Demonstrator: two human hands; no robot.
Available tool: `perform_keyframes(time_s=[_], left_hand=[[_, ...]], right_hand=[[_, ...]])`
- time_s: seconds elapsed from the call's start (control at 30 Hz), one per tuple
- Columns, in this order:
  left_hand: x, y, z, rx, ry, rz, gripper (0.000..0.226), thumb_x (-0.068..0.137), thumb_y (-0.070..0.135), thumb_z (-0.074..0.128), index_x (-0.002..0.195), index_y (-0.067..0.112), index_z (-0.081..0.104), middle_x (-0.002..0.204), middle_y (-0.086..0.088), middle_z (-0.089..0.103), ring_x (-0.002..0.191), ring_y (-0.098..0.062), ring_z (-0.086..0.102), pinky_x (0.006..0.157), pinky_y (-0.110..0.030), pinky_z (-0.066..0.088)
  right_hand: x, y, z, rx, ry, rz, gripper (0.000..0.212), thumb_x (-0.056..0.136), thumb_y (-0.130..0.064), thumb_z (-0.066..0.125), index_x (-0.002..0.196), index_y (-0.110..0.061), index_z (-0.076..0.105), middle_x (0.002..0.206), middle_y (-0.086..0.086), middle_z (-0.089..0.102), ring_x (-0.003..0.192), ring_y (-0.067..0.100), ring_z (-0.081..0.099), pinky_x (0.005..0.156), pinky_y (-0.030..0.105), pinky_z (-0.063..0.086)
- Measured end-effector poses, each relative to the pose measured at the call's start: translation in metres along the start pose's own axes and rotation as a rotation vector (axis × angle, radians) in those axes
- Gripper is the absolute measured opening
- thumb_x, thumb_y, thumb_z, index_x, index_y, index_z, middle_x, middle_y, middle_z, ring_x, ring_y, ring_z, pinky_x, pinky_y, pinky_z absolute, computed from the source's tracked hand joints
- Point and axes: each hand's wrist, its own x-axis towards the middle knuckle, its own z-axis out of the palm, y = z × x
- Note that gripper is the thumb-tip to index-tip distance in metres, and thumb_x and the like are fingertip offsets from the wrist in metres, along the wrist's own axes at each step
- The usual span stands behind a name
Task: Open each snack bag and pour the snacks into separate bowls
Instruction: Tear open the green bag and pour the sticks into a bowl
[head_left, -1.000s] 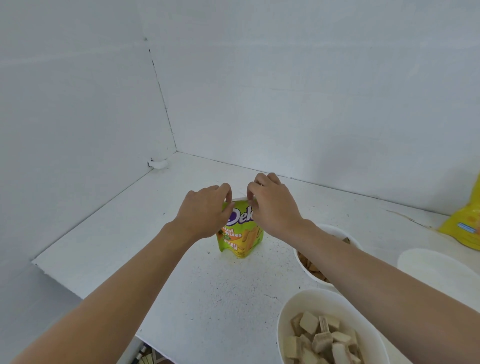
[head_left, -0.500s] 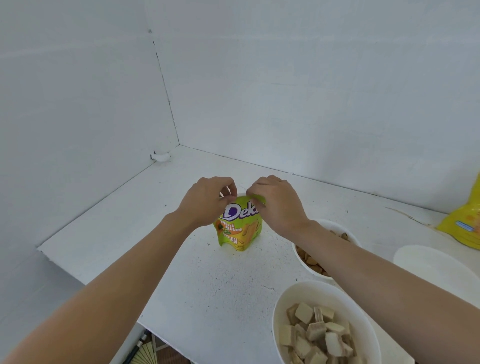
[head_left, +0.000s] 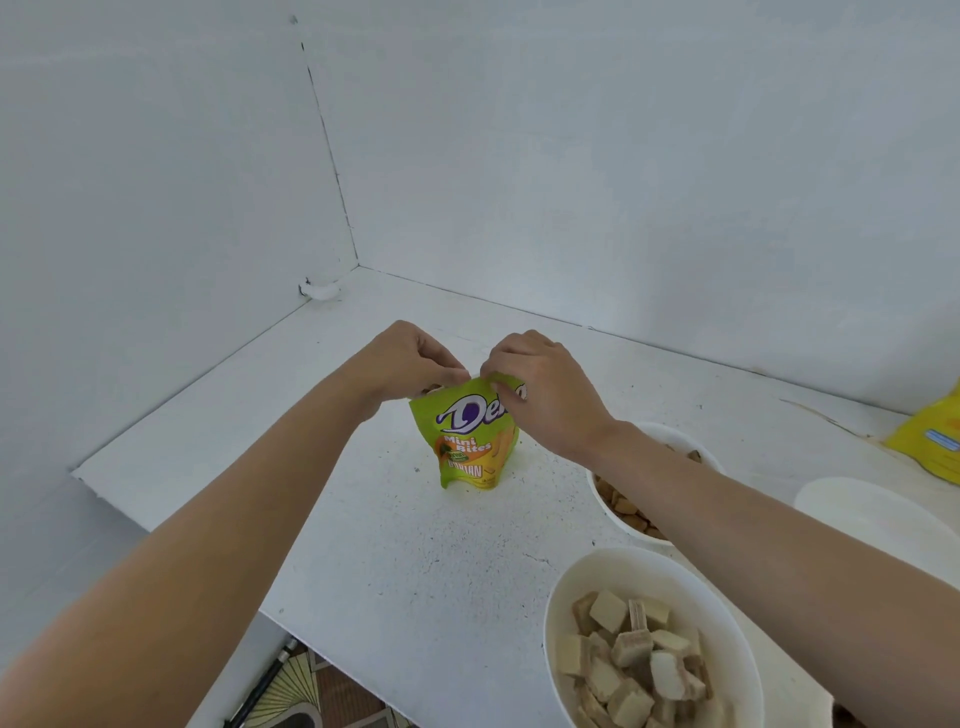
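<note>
Pinching the top edge of the green snack bag (head_left: 470, 447), we held it upright on the white desk (head_left: 415, 545). Our left hand (head_left: 405, 361) gripped the left part of that edge between thumb and curled fingers. Our right hand (head_left: 545, 400) gripped the right part likewise, covering the end of the printed logo. The two hands sat close together, just apart. We could not tell from the head view whether the seal was torn.

The bag's base rested on the desk, left of the bowls and apart from them. The nearest bowl (head_left: 623, 571), at the lower right, held pale wafer cubes (head_left: 634, 665). A second bowl (head_left: 670, 431) behind it, partly hidden by our right forearm (head_left: 753, 519), held small brown snacks (head_left: 623, 512). A third white bowl (head_left: 872, 514) stood further right; we could not tell its contents. A yellow bag (head_left: 930, 441) stood at the right edge, near the back wall (head_left: 623, 182).
</note>
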Motion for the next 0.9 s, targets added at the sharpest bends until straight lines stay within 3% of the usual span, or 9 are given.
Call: perform_keyframes(time_s=[0.1,0.27,0.47,0.6,0.7,0.8,0.9], left_hand=[[0.000,-0.004,-0.004,-0.046,-0.065,-0.021,0.011,0.088,0.017,0.078,0.094,0.009,0.082,0.090,-0.010,0.080,0.096,-0.026,0.074,0.091,-0.037,0.060],[-0.003,-0.004,-0.009,-0.021,-0.099,0.038,0.010,0.089,0.017,0.076,0.095,0.011,0.082,0.088,-0.007,0.080,0.097,-0.027,0.074,0.089,-0.035,0.061],[-0.003,-0.007,-0.003,-0.030,-0.052,0.061,0.007,0.085,0.016,0.080,0.090,0.011,0.083,0.086,-0.015,0.078,0.082,-0.025,0.066,0.091,-0.050,0.057],[-0.003,-0.003,-0.003,-0.052,-0.058,0.080,0.012,0.082,0.010,0.082,0.094,0.006,0.081,0.086,-0.015,0.079,0.083,-0.024,0.071,0.084,-0.039,0.061],[-0.003,-0.001,-0.005,-0.054,-0.156,0.041,0.024,0.082,0.008,0.082,0.104,0.004,0.075,0.089,-0.014,0.079,0.088,-0.027,0.077,0.084,-0.035,0.063],[-0.001,0.000,-0.004,0.086,-0.195,0.064,0.020,0.085,0.010,0.079,0.105,0.005,0.077,0.089,-0.009,0.080,0.090,-0.027,0.076,0.085,-0.034,0.062],[-0.003,0.005,0.001,0.158,-0.142,0.104,0.012,0.087,0.007,0.074,0.098,0.004,0.080,0.082,-0.004,0.078,0.078,-0.019,0.074,0.066,-0.022,0.059]], right_hand=[[0.000,0.002,0.001,0.043,0.006,-0.021,0.008,0.089,-0.008,0.067,0.093,-0.014,0.071,0.098,-0.004,0.066,0.095,0.018,0.055,0.079,0.039,0.048],[0.005,0.001,-0.002,-0.004,-0.021,-0.082,0.009,0.089,-0.005,0.065,0.091,-0.014,0.065,0.096,-0.004,0.059,0.094,0.017,0.048,0.079,0.040,0.048],[0.006,0.001,-0.001,-0.029,-0.085,-0.081,0.010,0.094,-0.006,0.057,0.091,-0.015,0.056,0.090,-0.006,0.056,0.090,0.017,0.044,0.077,0.046,0.046],[0.005,0.004,-0.005,-0.010,-0.138,-0.122,0.014,0.095,-0.002,0.053,0.094,-0.015,0.055,0.095,-0.006,0.052,0.091,0.016,0.041,0.077,0.045,0.047],[0.004,0.004,-0.008,-0.010,-0.162,-0.164,0.012,0.096,-0.002,0.051,0.094,-0.014,0.055,0.100,-0.004,0.054,0.094,0.017,0.041,0.077,0.043,0.047],[0.001,0.003,-0.009,-0.023,-0.156,-0.189,0.014,0.095,-0.001,0.051,0.093,-0.014,0.055,0.102,-0.005,0.055,0.097,0.019,0.043,0.077,0.042,0.047],[-0.001,0.002,-0.010,-0.049,-0.144,-0.201,0.014,0.094,0.000,0.052,0.093,-0.013,0.058,0.104,-0.005,0.057,0.100,0.020,0.044,0.079,0.041,0.048]])
